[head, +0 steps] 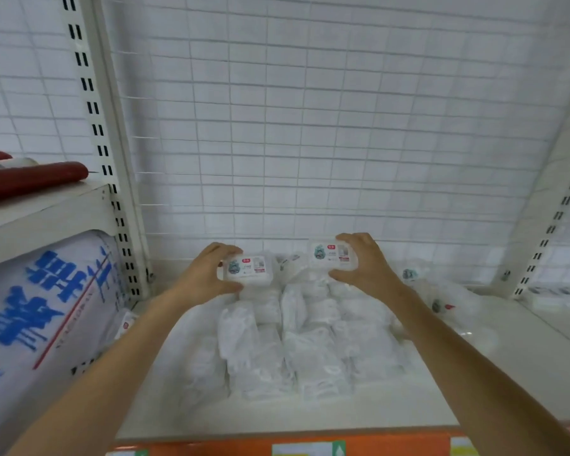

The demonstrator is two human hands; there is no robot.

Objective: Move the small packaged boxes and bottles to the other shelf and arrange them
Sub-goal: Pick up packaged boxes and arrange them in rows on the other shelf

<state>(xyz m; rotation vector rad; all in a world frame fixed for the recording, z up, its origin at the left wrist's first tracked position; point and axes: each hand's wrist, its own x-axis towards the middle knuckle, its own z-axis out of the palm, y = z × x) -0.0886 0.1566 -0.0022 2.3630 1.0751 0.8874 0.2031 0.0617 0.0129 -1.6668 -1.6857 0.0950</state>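
White plastic-wrapped packs [297, 337] covered the shelf [310, 419] as the left hand [208, 274] grasped one small box [248, 269] at 11 o'clock of the pile, while the right hand [364, 261] grasped another box [331, 255] at 1 o'clock, before the wire-grid back panel [310, 126].

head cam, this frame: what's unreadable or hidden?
- Print on the box in the left hand and the box in the right hand: too small and blurred.
- White packs on the shelf: overexposed, count unclear.
- Blue-lettered bag: cut off by left edge.
- Bottles: none identifiable.
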